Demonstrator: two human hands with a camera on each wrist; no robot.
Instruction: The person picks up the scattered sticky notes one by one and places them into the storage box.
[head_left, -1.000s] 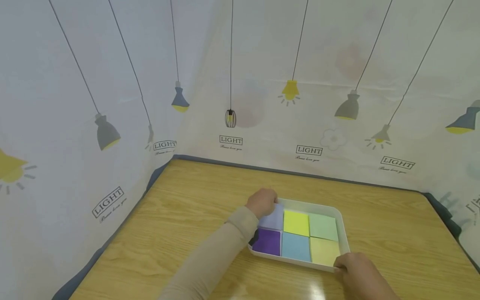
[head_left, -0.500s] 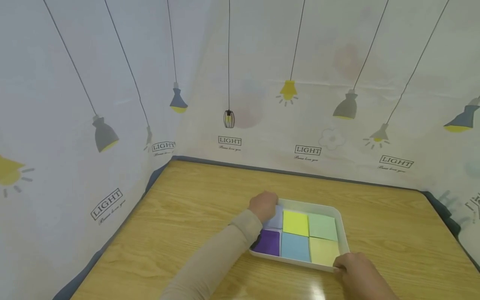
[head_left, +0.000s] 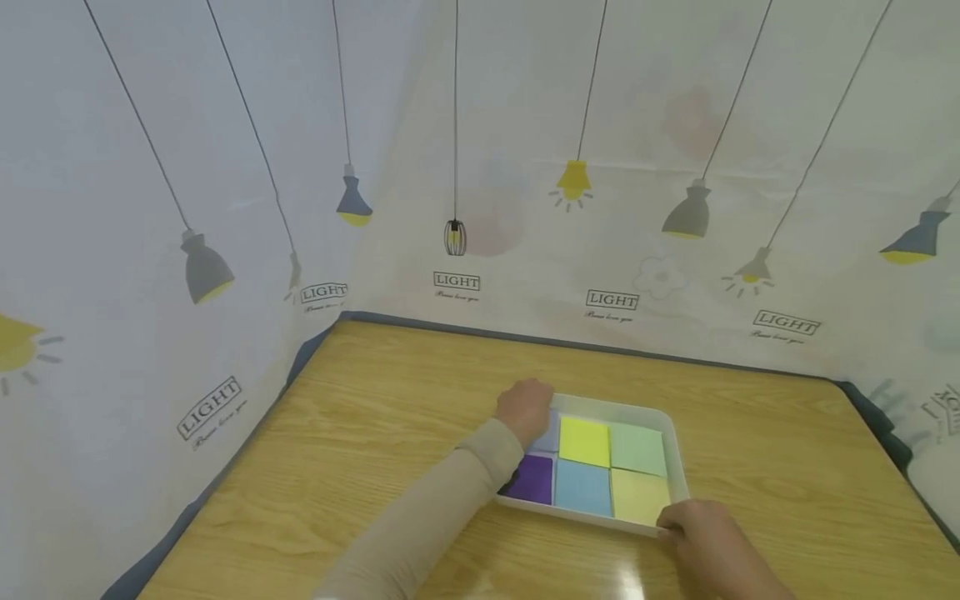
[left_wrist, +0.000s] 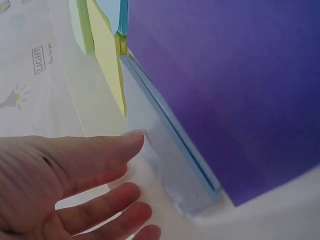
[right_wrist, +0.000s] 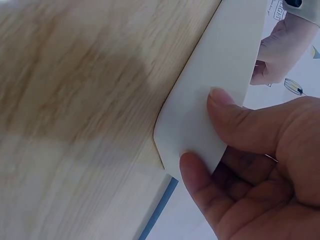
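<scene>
A white tray (head_left: pixel 678 458) lies on the table, with several coloured sticky-note pads in two rows: bright yellow (head_left: pixel 584 442), pale green (head_left: pixel 637 448), purple (head_left: pixel 532 481), blue (head_left: pixel 582 488), cream (head_left: pixel 639 497) and lavender (left_wrist: pixel 155 145). At the far left corner, my left hand (head_left: pixel 525 412) covers part of the lavender pad. In the left wrist view, its thumb reaches the pad's edge; the other fingers are loosely bent, apart from the thumb. My right hand (head_left: pixel 708 537) grips the tray's near right corner, thumb and forefinger (right_wrist: pixel 192 172) against the white wall.
The wood-grain table (head_left: pixel 375 433) extends around the tray. White sheets printed with hanging lamps (head_left: pixel 573 179) and "LIGHT" labels stand along its far and left sides. Dark blue cloth (head_left: pixel 311 354) shows along the table edge.
The tray has shifted slightly left, my right hand moving with it at the corner. My left hand now covers more of the lavender pad than a second ago. The head view has turned slightly.
</scene>
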